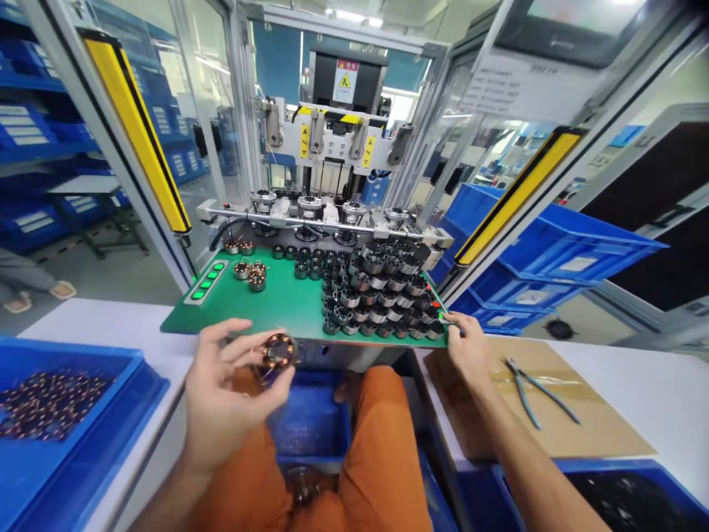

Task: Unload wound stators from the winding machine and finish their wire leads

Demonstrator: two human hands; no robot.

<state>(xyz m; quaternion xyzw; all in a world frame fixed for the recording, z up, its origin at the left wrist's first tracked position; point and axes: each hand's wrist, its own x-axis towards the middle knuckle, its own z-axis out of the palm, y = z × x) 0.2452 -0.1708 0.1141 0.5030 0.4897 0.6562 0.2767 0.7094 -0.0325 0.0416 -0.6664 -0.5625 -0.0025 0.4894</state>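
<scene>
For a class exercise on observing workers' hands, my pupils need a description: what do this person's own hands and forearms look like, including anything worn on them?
The left hand and right hand are ungloved. The left forearm and right forearm show no sleeve, watch or wristband. Whether a ring is worn is too blurred to tell.

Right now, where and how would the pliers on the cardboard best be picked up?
By both handles, I'd judge, with the right hand coming down from above on the near side. The pliers lie flat on the cardboard, nose pointing away and handles splayed toward the person, so the fingers could squeeze them together.
</scene>
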